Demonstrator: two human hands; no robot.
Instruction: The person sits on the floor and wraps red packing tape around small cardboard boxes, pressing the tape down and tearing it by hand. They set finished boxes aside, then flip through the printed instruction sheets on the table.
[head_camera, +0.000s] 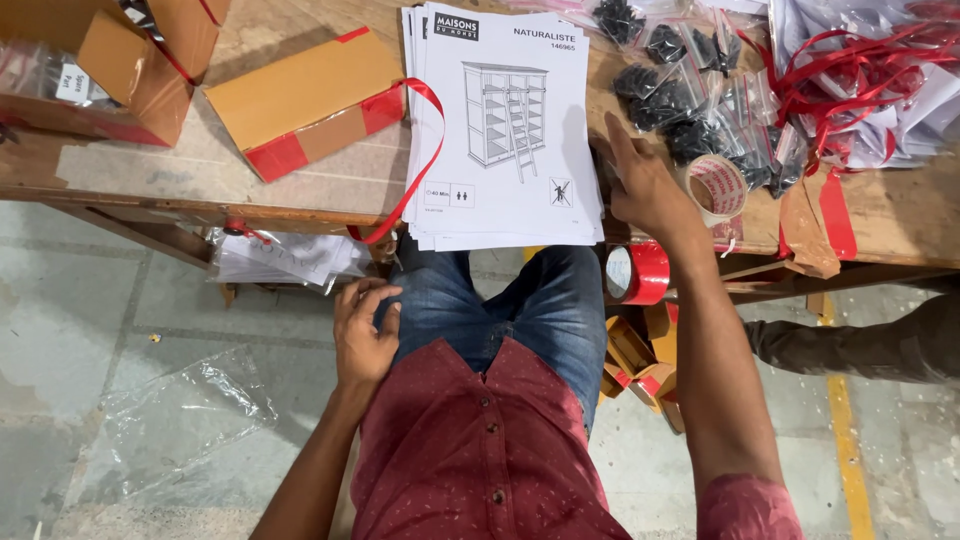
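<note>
- Right hand (645, 185) rests on the worktop (200, 170), touching the right edge of the stack of printed sheets (505, 130).
- Tape roll (717, 187) just right of that hand; small bagged parts (690, 100) beyond it.
- Second tape roll (637, 272) below the hand, at the worktop edge.
- Cardboard box (305, 100) left of the stack.
- Left hand (362, 335) on the person's thigh, below the worktop; plastic bag (180, 415) on the floor to its left.

red speckled buttoned shirt (480, 450), blue jeans (540, 310)
</note>
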